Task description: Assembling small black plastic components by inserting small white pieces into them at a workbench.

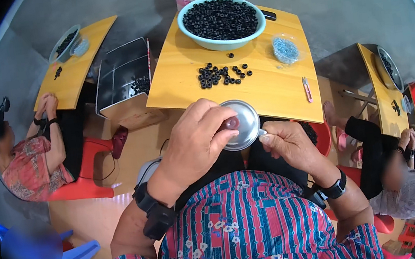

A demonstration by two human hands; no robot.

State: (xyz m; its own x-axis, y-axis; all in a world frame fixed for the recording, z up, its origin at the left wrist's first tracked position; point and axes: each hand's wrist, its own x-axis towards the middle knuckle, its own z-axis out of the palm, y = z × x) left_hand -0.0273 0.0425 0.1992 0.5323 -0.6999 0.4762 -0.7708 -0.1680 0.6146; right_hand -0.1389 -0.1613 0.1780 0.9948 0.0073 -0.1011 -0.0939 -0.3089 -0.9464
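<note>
Over my lap, just off the table's near edge, is a round silver metal lid with a dark red knob. It appears to sit on a mug, whose body is hidden below. My left hand is closed, its thumb and fingers pinching the knob. My right hand is closed around a small handle at the mug's right side. Beyond my hands, loose black rings lie on the yellow table. Red-handled thread snips rest near its right edge.
A pale green bowl heaped with black rings stands at the back, beside a clear pack of light blue pieces. Left of the table is an open box. Other people sit at side tables, one on a red chair. A red basin is below right.
</note>
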